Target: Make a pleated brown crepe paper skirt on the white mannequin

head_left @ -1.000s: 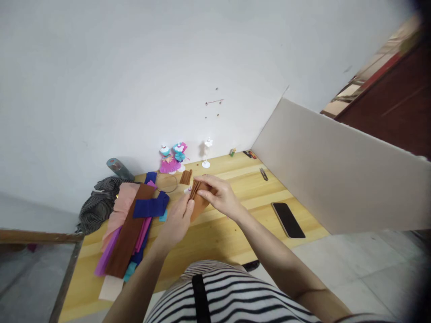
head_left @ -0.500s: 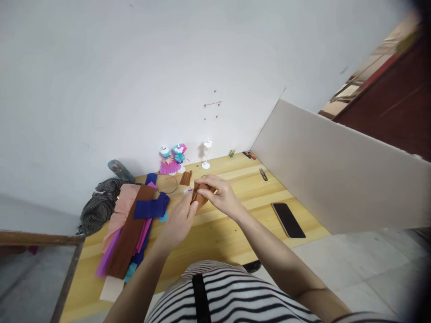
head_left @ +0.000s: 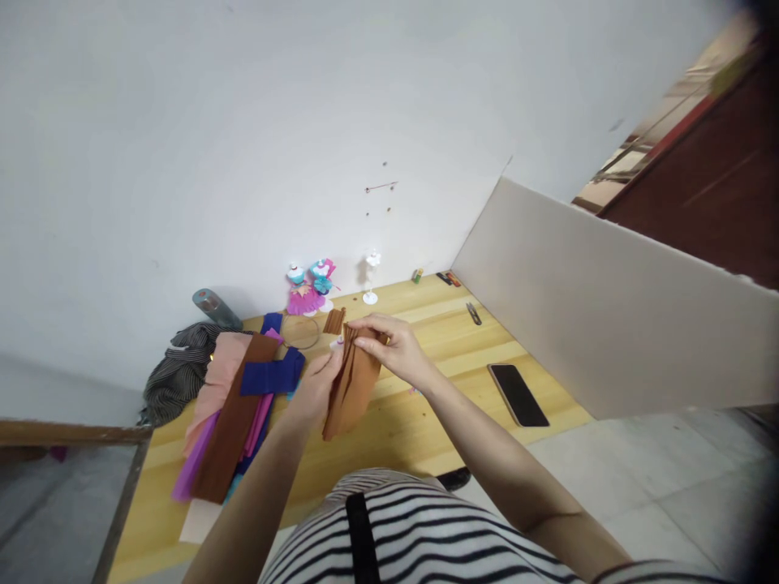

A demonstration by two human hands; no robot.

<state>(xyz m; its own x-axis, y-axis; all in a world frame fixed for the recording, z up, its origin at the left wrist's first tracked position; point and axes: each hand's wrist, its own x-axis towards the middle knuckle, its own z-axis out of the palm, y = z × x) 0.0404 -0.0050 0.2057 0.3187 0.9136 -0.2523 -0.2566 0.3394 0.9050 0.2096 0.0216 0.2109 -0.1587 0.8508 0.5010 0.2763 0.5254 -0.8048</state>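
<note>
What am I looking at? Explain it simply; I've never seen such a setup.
There's no machine here, only a person with two bare hands. The camera is worn on the head, so you look forward and down over the person's own arms. The right hand pinches the top of a folded brown sheet; the left hand is at its other edge. On the wooden table lie coloured sheets to the left, with a phone to the right and small dressed figures at the back.
</note>
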